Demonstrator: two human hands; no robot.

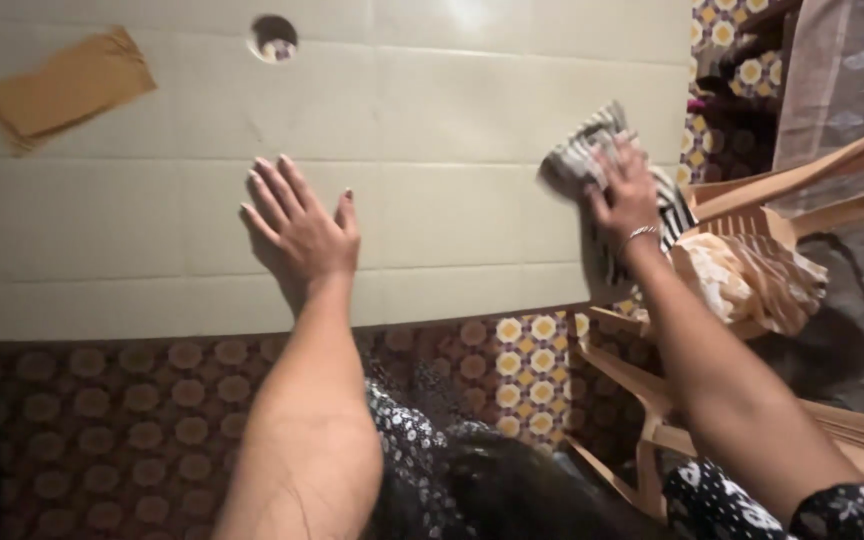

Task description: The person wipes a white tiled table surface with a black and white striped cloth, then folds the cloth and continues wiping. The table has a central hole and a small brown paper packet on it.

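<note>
Left hand (pixel 302 232) lies flat on the pale table (pixel 432 120), fingers spread, grasping nothing. Right hand (pixel 624 195), at 3 o'clock from it, presses a striped cloth (pixel 582 150) near the table's right edge, fingers curled over it. Brown cloth (pixel 67 88) lies at 10 o'clock

The desk (pixel 432 110) is pale cream. A tan cloth (pixel 67 88) lies on it, and a grey-and-white striped cloth (pixel 582 150) at its edge. The floor (pixel 512 360) shows yellow-and-white flower tiles on brown. The sleeve (pixel 852 510) is black with white dots.
</note>
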